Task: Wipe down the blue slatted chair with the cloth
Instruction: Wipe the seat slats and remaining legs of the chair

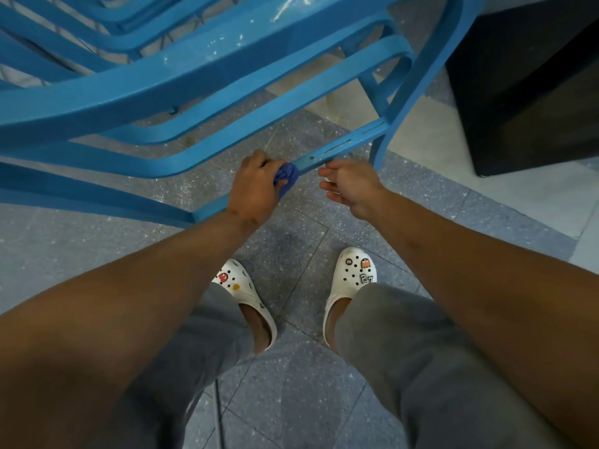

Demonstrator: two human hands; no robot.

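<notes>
The blue slatted chair (201,82) fills the upper half of the head view, its curved slats running from left to right and speckled with white marks. My left hand (256,186) grips a bunched dark blue cloth (287,176) and holds it against the lowest slat near its right end. My right hand (351,186) hovers just right of the cloth, below the same slat, with its fingers loosely curled and holding nothing. Whether its fingertips touch the slat is unclear.
A dark box-like object (531,82) stands at the upper right beside the chair's leg. Grey speckled floor tiles (291,384) lie below. My feet in white clogs (351,280) stand close behind the chair.
</notes>
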